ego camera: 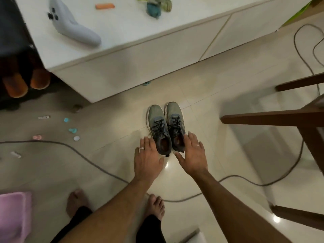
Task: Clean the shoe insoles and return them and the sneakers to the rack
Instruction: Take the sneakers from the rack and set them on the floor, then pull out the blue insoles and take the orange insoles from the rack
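A pair of grey sneakers with black laces stands side by side on the tiled floor, toes pointing away from me: the left sneaker (158, 128) and the right sneaker (175, 123). Orange-brown insoles show inside their openings. My left hand (148, 158) is spread flat just left of the left sneaker's heel, holding nothing. Fingers straight, my right hand (192, 154) hovers at the right sneaker's heel; whether it touches is unclear.
A white low cabinet (133, 55) stands beyond the sneakers, with a pale blue object (73, 25) and yarn (157, 6) on top. A dark rack (15, 67) with orange-toed shoes is far left. A cable (84, 158) crosses the floor. Wooden chair legs (273, 118) stand at right. Small items litter the floor at left.
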